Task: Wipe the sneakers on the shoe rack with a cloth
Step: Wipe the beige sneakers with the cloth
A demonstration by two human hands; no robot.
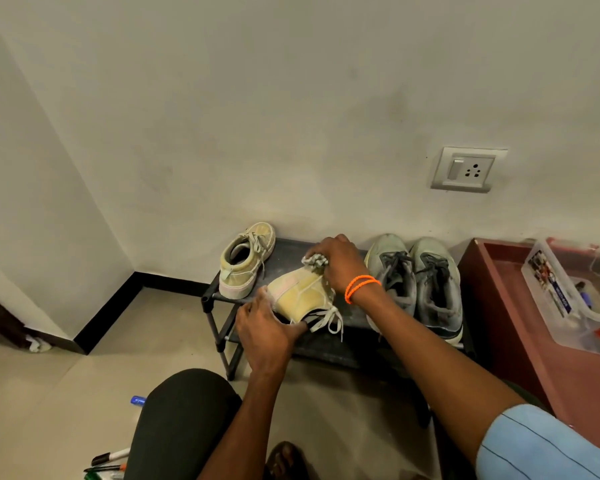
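A plain off-white wall (257, 98) fills the upper frame, with a switch-and-socket plate (466, 169) at right. Beige floor tiles (49, 393) and a black skirting (108, 313) lie lower left. A reddish-brown cabinet (520, 327) stands at the right edge.

home entryway | shoe rack (211, 301), wall socket (467, 169) (tiled floor)

The left hand (262, 336) holds a yellow sneaker (302, 294) tilted above the shoe rack (291, 252); the right hand (338, 259) presses a grey cloth (314, 262) on it. Its pair (246, 259) and two grey sneakers (416, 282) stand on the rack.
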